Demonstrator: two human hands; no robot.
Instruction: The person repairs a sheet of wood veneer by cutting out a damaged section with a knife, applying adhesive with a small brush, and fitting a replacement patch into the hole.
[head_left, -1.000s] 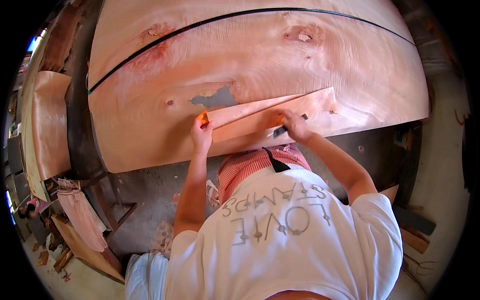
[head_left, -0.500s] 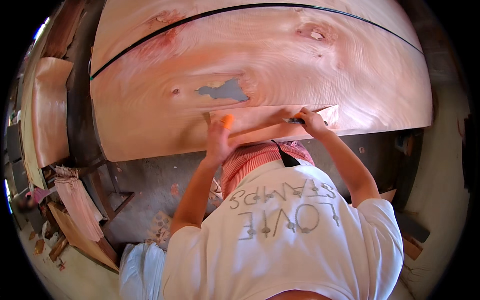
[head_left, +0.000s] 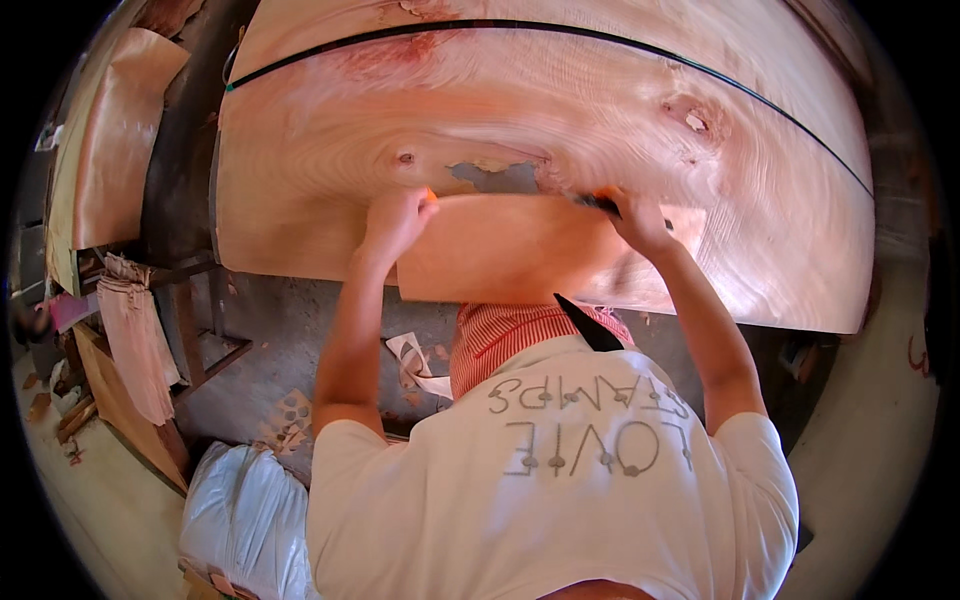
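Observation:
A rectangular piece of thin wood veneer (head_left: 505, 250) lies near the close edge of a large veneer sheet (head_left: 300, 190), its near edge overhanging beside my waist. My left hand (head_left: 395, 222) is closed at its far left corner, an orange cover on one finger. My right hand (head_left: 640, 222) is closed around a slim dark tool, seemingly a utility knife (head_left: 598, 203), at the piece's far right. Orange also shows by the right fingers. The tool is blurred, so its tip is unclear. Just beyond the piece, a ragged hole (head_left: 495, 178) opens in the large sheet.
A black strap (head_left: 480, 24) crosses the large sheet. Veneer offcuts (head_left: 135, 340) hang over a dark metal frame (head_left: 215, 350) at left, near a white plastic-wrapped bundle (head_left: 250, 520). Scraps (head_left: 412, 360) lie on the floor. A knot hole (head_left: 695, 122) shows at the far right.
The small veneer piece has gone from folded or curled to spread flatter. My left hand has moved left and away from me to its far corner. My right hand still holds the knife.

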